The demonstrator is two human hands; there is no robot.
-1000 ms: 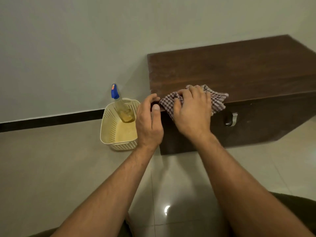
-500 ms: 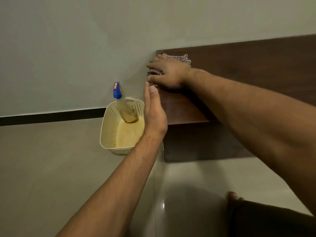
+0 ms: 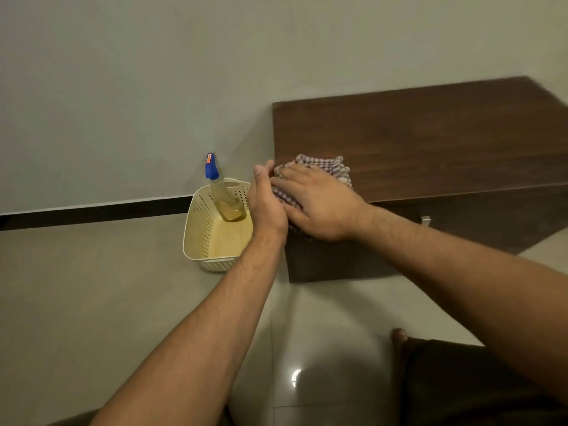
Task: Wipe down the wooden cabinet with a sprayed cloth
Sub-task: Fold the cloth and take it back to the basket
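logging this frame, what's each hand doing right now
Left hand: open, holding nothing, set edge-on against the cabinet's left end.
Right hand: open, palm flat, pressing the checked cloth on the cabinet top.

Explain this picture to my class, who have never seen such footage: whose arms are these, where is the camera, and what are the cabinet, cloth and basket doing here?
No machine here: the arms belong to a person wearing a wide-angle camera on the head, looking down at their own hands. The right hand presses a checked cloth flat on the top of a dark wooden cabinet, near its left front corner. The left hand rests against the cabinet's left edge beside the cloth, seemingly steadying. On the tiled floor, left of the cabinet, stands a cream perforated basket holding a spray bottle with a blue nozzle, leaning inside it.
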